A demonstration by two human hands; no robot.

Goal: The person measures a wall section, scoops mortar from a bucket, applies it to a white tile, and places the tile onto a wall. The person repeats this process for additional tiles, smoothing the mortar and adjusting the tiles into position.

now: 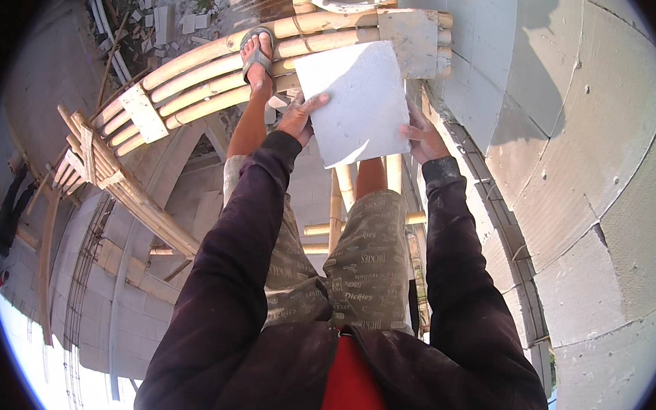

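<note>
A pale, flat-faced lightweight concrete block [356, 105] is held in front of me, over the bamboo poles and above my legs. My left hand [300, 118] grips its left edge, with the thumb lying on the upper face. On the opposite side, my right hand [425, 139] clasps the right edge; its fingers are partly hidden behind the block. Sunlight falls on part of the face and shadow covers the rest. My sandalled left foot stands on the bamboo poles [202, 53], while the block and my leg hide the right foot.
A block wall [578, 175] rises close on my right. A round tub [333, 5] sits at the far end, beside a board [413, 48] across the poles. Rubble [164, 26] lies below at the upper left. Another person's dark-clothed legs [14, 204] show at far left.
</note>
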